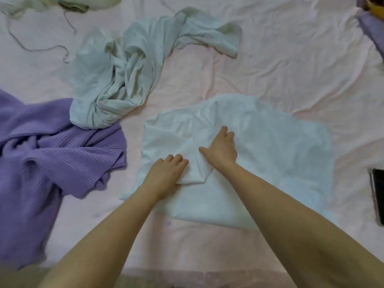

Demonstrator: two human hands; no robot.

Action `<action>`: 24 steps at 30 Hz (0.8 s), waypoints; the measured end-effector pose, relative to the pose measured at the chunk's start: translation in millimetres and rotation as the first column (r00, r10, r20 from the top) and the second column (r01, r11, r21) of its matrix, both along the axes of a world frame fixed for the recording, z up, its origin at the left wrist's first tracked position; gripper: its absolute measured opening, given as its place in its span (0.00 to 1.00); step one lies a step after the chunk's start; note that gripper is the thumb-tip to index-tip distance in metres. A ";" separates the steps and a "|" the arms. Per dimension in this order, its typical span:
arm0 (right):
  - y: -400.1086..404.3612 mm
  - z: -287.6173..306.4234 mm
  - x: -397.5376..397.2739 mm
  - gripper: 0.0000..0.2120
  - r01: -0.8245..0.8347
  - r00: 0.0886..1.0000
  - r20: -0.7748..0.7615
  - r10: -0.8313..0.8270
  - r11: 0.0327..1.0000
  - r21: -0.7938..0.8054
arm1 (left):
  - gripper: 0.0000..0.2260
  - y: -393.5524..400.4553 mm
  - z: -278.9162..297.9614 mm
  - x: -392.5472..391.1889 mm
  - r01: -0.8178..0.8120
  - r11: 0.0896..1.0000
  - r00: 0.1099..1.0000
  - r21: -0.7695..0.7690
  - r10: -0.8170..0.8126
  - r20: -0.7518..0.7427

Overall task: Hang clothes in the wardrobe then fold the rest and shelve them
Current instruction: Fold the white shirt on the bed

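Observation:
A white garment [270, 154] lies partly folded on the pink bed sheet [291, 65] in front of me. My left hand [168, 173] rests on its left part, fingers curled over a folded flap of the cloth. My right hand [221, 149] lies flat on the middle of the garment, fingers spread and pressing the fabric down. A crumpled pale green garment [124, 80] lies behind and to the left. A ribbed purple garment [47, 163] is spread at the left edge of the bed.
A dark phone-like object [377, 194] lies at the right edge. Another pale garment with a loose cord [37, 46] sits at the top left. Purple and yellow cloth [374, 21] shows at the top right corner.

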State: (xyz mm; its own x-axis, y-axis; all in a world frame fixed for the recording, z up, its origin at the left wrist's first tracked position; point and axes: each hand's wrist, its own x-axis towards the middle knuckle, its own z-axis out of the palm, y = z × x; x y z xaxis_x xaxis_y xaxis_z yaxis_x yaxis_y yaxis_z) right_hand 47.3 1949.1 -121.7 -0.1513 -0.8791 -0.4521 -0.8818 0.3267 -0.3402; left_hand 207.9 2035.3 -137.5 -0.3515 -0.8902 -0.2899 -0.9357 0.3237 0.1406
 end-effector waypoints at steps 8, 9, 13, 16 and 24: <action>-46.8 29.9 82.8 0.14 0.216 0.737 0.649 -0.189 0.976 0.039 | 0.09 -44.2 7.8 61.8 -0.613 0.684 0.595 0.396 0.729 -0.338; -55.3 39.1 96.4 0.13 0.221 0.678 0.717 -0.162 0.975 0.012 | 0.10 -44.5 9.4 66.8 -0.642 0.643 0.553 0.417 0.765 -0.329; -86.6 49.4 148.5 0.12 0.193 0.580 0.814 -0.041 0.977 -0.088 | 0.11 -42.5 0.9 95.1 -0.712 0.483 0.341 0.510 0.873 -0.350; -70.1 38.0 154.4 0.15 0.099 0.809 0.583 0.075 0.960 -0.261 | 0.15 -31.7 -2.6 102.0 -0.680 0.363 0.168 0.637 0.923 -0.347; 33.6 -6.6 138.2 0.09 -0.195 0.934 0.253 0.252 0.954 -0.229 | 0.20 50.7 6.5 111.5 -0.545 0.591 0.438 0.595 0.806 -0.398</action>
